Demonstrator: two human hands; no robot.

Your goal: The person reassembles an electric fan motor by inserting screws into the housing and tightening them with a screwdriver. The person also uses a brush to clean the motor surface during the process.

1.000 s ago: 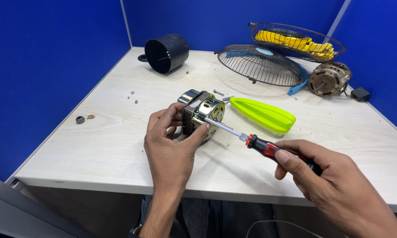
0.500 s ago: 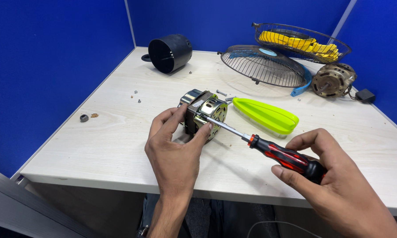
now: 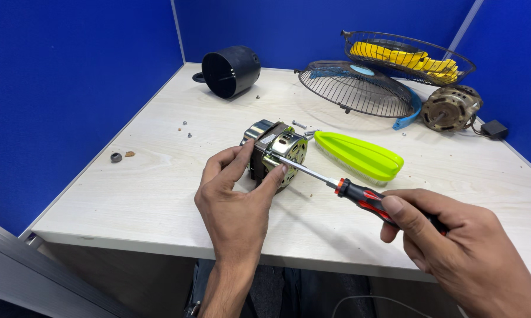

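The right hand, clamped on the red-and-black screwdriver, sits lower and nearer than a second ago, its tip still at the small electric motor mid-surface; the left hand keeps gripping that motor; far right, a wire fan guard cradles yellow blades; the black cylindrical housing, far left, looks empty.

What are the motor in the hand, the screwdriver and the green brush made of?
Motor: metal casing, it seems, shiny and brass-tinted. Screwdriver: bright steel-looking shaft, red-and-black handle, probably plastic or rubber. Brush: glossy lime-green back, likely plastic; pale bristles underneath, material unclear.
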